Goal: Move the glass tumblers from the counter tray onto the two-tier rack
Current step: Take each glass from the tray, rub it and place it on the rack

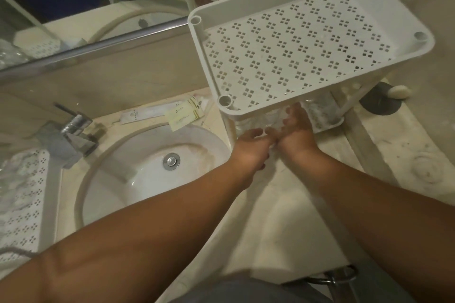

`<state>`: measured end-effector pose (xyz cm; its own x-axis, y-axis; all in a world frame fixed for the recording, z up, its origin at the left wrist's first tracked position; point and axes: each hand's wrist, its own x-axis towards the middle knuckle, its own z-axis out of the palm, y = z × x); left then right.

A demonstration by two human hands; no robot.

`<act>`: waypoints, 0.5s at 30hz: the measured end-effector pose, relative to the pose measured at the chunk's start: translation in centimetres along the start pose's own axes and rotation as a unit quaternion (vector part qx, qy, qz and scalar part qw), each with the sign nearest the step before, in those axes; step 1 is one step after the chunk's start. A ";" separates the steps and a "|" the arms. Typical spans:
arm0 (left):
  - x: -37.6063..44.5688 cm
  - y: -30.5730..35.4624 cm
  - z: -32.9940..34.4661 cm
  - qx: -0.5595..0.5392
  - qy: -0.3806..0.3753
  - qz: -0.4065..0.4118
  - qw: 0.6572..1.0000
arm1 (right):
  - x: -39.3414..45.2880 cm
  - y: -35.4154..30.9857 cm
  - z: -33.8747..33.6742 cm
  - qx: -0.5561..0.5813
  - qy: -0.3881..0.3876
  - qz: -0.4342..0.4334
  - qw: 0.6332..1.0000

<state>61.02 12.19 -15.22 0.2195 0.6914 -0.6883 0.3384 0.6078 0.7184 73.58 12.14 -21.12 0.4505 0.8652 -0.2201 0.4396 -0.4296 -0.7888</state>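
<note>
A white two-tier rack (317, 39) stands on the counter to the right of the sink, its perforated top tier bare. Under that tier, clear glass tumblers (256, 122) stand blurred on the lower tier (327, 123). Both my hands meet at the lower tier's front edge. My left hand (251, 149) has its fingers curled at the near tumbler. My right hand (296, 128) lies against the same glass with relaxed, spread fingers reaching under the top tier. The perforated white counter tray (24, 206) sits at the far left, holding more clear glass.
A round white sink (147, 167) with a chrome tap (73, 130) lies between tray and rack. Paper sachets (184, 113) lie behind the sink against the mirror. A dark dish with a bar of soap (398, 92) sits right of the rack.
</note>
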 end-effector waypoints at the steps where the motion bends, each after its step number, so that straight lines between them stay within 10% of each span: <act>1: -0.3 -0.3 -0.3 0.010 -0.001 0.002 1.000 | -0.7 0.0 -0.1 0.018 0.006 0.004 1.000; 15: -7.9 -6.3 -8.3 0.019 0.032 0.125 0.991 | -13.1 -5.2 2.5 0.064 0.084 -0.044 0.993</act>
<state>49.52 6.16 -13.47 0.2436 0.8424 -0.4807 0.3151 0.4000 0.8606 63.41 3.68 -15.56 0.5426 0.8381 -0.0557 0.3865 -0.3081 -0.8693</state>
